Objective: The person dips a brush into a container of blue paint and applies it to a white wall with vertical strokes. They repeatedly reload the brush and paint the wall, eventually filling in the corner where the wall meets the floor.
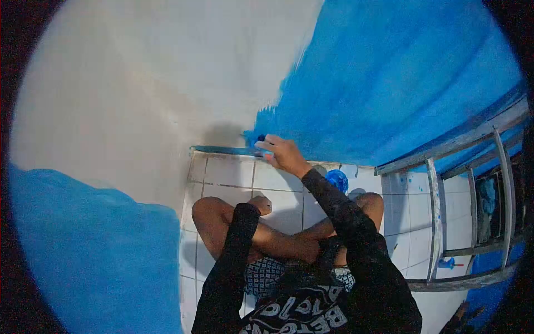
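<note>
My right hand [285, 156] reaches to the foot of the wall, its fingers closed around a paintbrush [261, 138]. The brush is mostly covered by the fingers; its dark end is against the wall, at the ragged edge where blue paint [356, 89] meets the pale wall [183, 61]. Beside my right forearm, a container [337, 181] with blue paint on it stands on the tiles, partly hidden by the sleeve. My left hand [261, 205] is curled into a loose fist near my bent knee, with nothing showing in it.
White floor tiles [228, 171] lie under my crossed legs. A paint-spotted wooden ladder [434, 222] stands at the right. Behind its rungs is a blue item with a red tip [450, 263]. The lower left wall [94, 245] is blue too.
</note>
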Demonstrator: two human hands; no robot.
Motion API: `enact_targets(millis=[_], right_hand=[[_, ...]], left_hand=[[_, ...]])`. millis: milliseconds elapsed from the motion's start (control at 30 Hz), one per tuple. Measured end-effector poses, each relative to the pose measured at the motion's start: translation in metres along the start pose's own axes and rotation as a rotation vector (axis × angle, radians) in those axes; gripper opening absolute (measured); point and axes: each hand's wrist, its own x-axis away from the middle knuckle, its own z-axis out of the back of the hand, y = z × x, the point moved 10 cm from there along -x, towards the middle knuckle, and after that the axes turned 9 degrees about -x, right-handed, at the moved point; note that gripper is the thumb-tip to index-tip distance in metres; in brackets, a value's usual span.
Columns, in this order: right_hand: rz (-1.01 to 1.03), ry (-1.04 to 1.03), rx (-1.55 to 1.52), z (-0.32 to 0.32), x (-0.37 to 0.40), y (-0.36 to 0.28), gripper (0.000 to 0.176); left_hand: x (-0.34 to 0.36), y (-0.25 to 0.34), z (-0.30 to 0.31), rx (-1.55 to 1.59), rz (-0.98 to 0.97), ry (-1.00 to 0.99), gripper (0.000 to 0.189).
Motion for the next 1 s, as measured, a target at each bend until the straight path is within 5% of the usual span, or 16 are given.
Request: enact_targets(millis=[333,500,567,667,767,867,967,1000], right_hand=[[0.086,0.504,0.012,0.145,0.008,-0.057,0.033],[0.111,0.460,0.019,0.120,0.028,-0.066,0.031],[0.081,0.152,-0.105,0.074,0.030,-0.063,0.032],[0.049,-0.037,-0.079,0.015,0.028,-0.056,0.034],[0.091,-0.058,-0.053,-0.031,0.017,-0.029,0.040],[0.061,-0.039,-0.022,-0.061,0.001,0.001,0.041],[0.093,0.067,-0.033,-0.046,-0.010,-0.001,0.047],[0.053,0.019,0.022,-0.051,-0.008,0.001,0.048]], left_hand=[[-0.007,-0.006,-0.011,-0.008,0.027,0.033,0.032],[-0.013,0.009,-0.007,-0.087,-0.181,0.091,0.032],[-0.005,0.015,-0.003,-0.154,-0.216,0.060,0.031],[0.007,0.021,0.000,-0.245,-0.195,0.035,0.024],[0.009,0.012,-0.003,-0.207,-0.093,0.031,0.023],[-0.076,-0.030,-0.090,-0.149,-0.228,0.136,0.028],[-0.014,-0.004,-0.036,-0.037,-0.328,0.212,0.030],[-0.008,-0.007,-0.024,-0.006,-0.022,0.119,0.031]])
